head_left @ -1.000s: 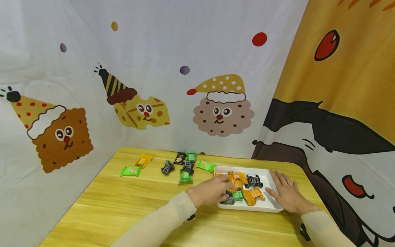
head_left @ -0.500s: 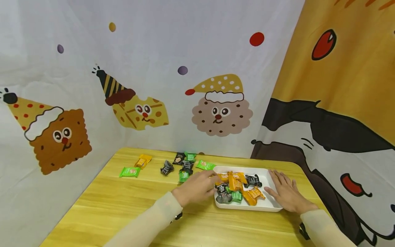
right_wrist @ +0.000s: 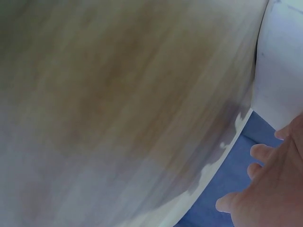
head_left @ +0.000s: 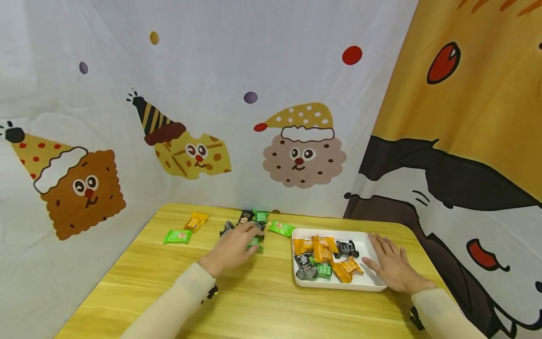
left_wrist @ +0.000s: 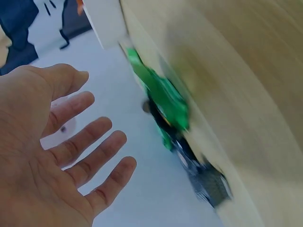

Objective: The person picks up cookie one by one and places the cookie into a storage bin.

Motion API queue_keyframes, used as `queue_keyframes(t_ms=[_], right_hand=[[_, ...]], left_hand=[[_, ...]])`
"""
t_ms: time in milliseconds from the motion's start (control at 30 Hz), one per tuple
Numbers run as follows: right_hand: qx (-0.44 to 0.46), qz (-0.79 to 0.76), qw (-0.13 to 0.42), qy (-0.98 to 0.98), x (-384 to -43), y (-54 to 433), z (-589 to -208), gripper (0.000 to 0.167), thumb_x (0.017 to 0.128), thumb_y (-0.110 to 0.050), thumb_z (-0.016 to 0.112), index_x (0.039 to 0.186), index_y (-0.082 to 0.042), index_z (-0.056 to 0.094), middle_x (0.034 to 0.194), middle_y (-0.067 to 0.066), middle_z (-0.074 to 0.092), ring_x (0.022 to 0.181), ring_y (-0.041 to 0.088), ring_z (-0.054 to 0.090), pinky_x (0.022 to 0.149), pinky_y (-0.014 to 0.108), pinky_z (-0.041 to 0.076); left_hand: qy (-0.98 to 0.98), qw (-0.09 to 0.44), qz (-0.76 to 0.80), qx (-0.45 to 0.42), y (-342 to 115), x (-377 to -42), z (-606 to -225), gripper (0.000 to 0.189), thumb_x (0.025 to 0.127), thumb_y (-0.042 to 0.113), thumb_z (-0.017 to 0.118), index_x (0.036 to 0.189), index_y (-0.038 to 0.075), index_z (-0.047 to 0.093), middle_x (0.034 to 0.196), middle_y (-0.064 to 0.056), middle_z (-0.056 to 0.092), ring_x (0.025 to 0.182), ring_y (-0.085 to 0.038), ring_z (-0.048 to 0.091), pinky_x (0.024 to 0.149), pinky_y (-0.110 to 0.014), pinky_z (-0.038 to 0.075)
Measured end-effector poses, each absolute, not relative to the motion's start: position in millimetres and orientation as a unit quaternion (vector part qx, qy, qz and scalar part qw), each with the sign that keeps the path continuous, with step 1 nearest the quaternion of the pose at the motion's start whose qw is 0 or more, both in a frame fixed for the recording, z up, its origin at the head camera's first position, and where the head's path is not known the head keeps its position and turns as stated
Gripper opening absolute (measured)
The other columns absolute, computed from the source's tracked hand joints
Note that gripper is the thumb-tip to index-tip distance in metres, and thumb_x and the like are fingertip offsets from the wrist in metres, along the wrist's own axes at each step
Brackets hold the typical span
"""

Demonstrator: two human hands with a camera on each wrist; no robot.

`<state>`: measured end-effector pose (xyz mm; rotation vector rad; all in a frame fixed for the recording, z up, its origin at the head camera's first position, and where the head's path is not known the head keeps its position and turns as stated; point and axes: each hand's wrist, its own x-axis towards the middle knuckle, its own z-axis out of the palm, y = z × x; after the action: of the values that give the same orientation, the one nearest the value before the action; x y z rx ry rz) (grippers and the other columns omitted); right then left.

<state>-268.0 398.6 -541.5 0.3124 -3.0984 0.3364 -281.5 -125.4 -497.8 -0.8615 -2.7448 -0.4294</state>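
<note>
My left hand (head_left: 232, 248) is over the table beside a cluster of small wrapped candies, its fingers spread and holding nothing, as the left wrist view also shows. It partly hides a black candy (head_left: 227, 228) and a green candy (head_left: 256, 242). In the left wrist view, a green candy (left_wrist: 165, 97) and a blurred black candy (left_wrist: 210, 184) lie past the fingertips. My right hand (head_left: 394, 266) rests with straight fingers on the right rim of a white tray (head_left: 372, 281). Inside the tray are several orange candies (head_left: 322, 250), black candies (head_left: 347, 248) and a green candy (head_left: 323, 270).
At the table's back left lie an orange candy (head_left: 196, 221) and a green candy (head_left: 178, 236). Another green candy (head_left: 281, 228) is just left of the tray. A printed cloth (head_left: 203, 70) hangs behind the wooden table (head_left: 271, 310).
My left hand has left the candies in the tray and moved left to the cluster on the table. A black candy in the tray's left end is now uncovered. The right hand stays put.
</note>
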Motion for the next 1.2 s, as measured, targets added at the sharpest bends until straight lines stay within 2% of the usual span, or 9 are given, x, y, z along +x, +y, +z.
queue_keyframes(t_ms=[133,233,300,433,633,800,967,1067,1200], right_hand=[[0.1,0.106,0.006,-0.989,-269,399,-543,0.094,0.12,-0.063,0.054,0.185,-0.005,0.02,0.186,0.039,0.024,0.168,0.07,0.023,0.126,0.101,0.015],[0.1,0.105,0.006,-0.99,-269,399,-543,0.094,0.12,-0.063,0.054,0.185,-0.004,0.021,0.186,0.039,0.025,0.169,0.07,0.023,0.126,0.101,0.015],[0.099,0.104,0.006,-0.99,-269,399,-543,0.094,0.12,-0.063,0.054,0.185,-0.004,0.021,0.186,0.039,0.025,0.169,0.07,0.023,0.127,0.1,0.015],[0.104,0.106,0.011,-0.989,-269,399,-543,0.093,0.12,-0.061,0.055,0.184,-0.003,0.022,0.186,0.038,0.026,0.168,0.069,0.025,0.125,0.101,0.016],[0.104,0.108,0.01,-0.989,-268,398,-543,0.093,0.12,-0.061,0.055,0.184,-0.003,0.022,0.186,0.037,0.027,0.168,0.069,0.025,0.125,0.101,0.016],[0.099,0.109,0.006,-0.989,-267,398,-541,0.093,0.12,-0.062,0.055,0.183,-0.001,0.024,0.185,0.038,0.028,0.168,0.069,0.025,0.125,0.101,0.017],[0.1,0.108,0.007,-0.989,-267,397,-540,0.093,0.12,-0.062,0.055,0.184,-0.002,0.024,0.185,0.038,0.03,0.167,0.07,0.026,0.125,0.101,0.018],[0.101,0.11,0.007,-0.989,-267,396,-539,0.093,0.12,-0.062,0.055,0.184,-0.002,0.024,0.184,0.039,0.03,0.167,0.07,0.026,0.124,0.101,0.018],[0.101,0.114,0.005,-0.988,-267,396,-540,0.093,0.12,-0.061,0.055,0.184,-0.002,0.023,0.184,0.04,0.03,0.167,0.07,0.026,0.124,0.101,0.018]], left_hand=[[-0.951,0.11,-0.155,-0.245,-151,-282,-502,0.039,0.113,0.025,0.081,0.148,0.01,0.077,0.153,-0.019,0.073,0.132,-0.04,0.077,0.101,-0.056,0.07],[-0.957,0.109,-0.158,-0.216,-170,-284,-505,0.039,0.112,0.024,0.081,0.148,0.009,0.077,0.149,-0.018,0.074,0.116,-0.034,0.08,0.089,-0.049,0.071],[-0.959,0.113,-0.162,-0.202,-183,-284,-508,0.04,0.111,0.023,0.082,0.148,0.008,0.077,0.148,-0.019,0.074,0.115,-0.034,0.08,0.089,-0.048,0.071],[-0.959,0.12,-0.181,-0.181,-206,-283,-513,0.044,0.109,0.018,0.084,0.149,0.004,0.075,0.149,-0.024,0.072,0.126,-0.042,0.077,0.098,-0.057,0.071],[-0.965,0.13,-0.18,-0.14,-237,-281,-520,0.044,0.109,0.016,0.083,0.15,0.003,0.073,0.15,-0.03,0.069,0.128,-0.05,0.074,0.089,-0.061,0.07],[-0.972,0.125,-0.178,-0.09,-259,-280,-523,0.044,0.11,0.017,0.08,0.15,0.001,0.072,0.151,-0.035,0.067,0.131,-0.058,0.068,0.096,-0.077,0.063],[-0.978,0.09,-0.189,-0.016,-279,-278,-524,0.056,0.112,0.023,0.076,0.158,-0.005,0.062,0.162,-0.043,0.052,0.144,-0.069,0.053,0.102,-0.09,0.053],[-0.979,0.072,-0.188,0.018,-289,-278,-524,0.066,0.112,0.026,0.076,0.163,-0.01,0.053,0.164,-0.049,0.044,0.145,-0.073,0.047,0.101,-0.09,0.052],[-0.98,0.056,-0.185,0.045,-299,-279,-523,0.076,0.111,0.03,0.075,0.164,-0.015,0.044,0.16,-0.055,0.04,0.139,-0.078,0.047,0.098,-0.089,0.055]])
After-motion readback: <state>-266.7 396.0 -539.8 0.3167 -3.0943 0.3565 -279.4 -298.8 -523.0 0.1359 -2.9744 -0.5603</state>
